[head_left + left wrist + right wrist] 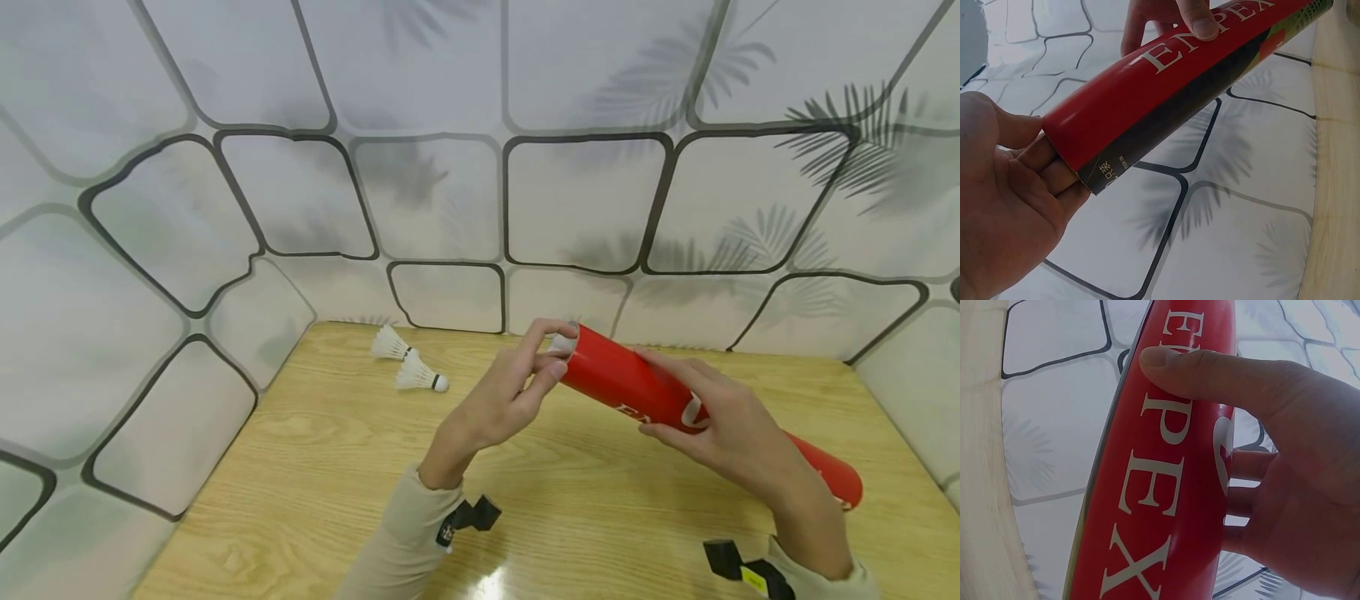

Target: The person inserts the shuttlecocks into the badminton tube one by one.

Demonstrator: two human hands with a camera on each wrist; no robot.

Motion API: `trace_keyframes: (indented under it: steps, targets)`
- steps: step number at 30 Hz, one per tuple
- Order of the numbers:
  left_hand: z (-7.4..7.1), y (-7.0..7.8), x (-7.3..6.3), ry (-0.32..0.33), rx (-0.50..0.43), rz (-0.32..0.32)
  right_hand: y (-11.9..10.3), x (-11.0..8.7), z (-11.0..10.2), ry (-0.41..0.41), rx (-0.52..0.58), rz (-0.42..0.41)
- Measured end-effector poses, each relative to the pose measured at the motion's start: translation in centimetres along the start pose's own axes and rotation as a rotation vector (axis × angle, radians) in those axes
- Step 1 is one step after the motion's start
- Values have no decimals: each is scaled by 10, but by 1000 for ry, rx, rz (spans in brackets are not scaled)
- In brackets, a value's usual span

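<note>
A long red shuttlecock tube (622, 379) with white lettering is held slanted above the table, its mouth at the upper left in the head view. My right hand (738, 433) grips its middle, thumb across the lettering in the right wrist view and fingers behind. At the mouth is my left hand (506, 392); in the left wrist view its thumb presses the rim while several fingers curl inside the tube (1116, 106). Something whitish shows within the mouth, too small to tell. Two white shuttlecocks, one nearer (418, 375) and one farther (390, 343), lie at the back left.
The light wood table (300, 500) meets a patterned white backdrop (435, 200) with dark outlines and leaf shadows at its back and sides. Each wrist carries a small dark camera mount, the left one (472, 512) over a pale sleeve.
</note>
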State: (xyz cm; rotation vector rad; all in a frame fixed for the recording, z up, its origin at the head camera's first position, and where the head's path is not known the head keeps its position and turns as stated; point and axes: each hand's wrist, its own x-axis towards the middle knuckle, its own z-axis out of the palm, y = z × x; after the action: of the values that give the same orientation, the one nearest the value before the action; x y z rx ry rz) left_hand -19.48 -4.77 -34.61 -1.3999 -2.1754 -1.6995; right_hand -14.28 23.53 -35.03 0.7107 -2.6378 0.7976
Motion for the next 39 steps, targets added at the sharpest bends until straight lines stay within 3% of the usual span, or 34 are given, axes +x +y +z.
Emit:
trace_keyframes:
  steps: [12,23,27,31,36,39]
  targets:
    - [2,0,2,-18,-22,0,2,-2,-1,7,6,4]
    - [-9,6,-4,58,23,3,10,-1,4,25,39,-11]
    - [-22,3,-10,107,33,24,12,-3,0,30,29,4]
    - [-41,-5,-25,158,62,11,13,-4,-4,47,21,1]
    - [-69,-16,-50,231,202,-40,14,-4,-6,51,17,-3]
    - [-84,-23,-63,280,296,-106,14,-4,-6,54,16,-4]
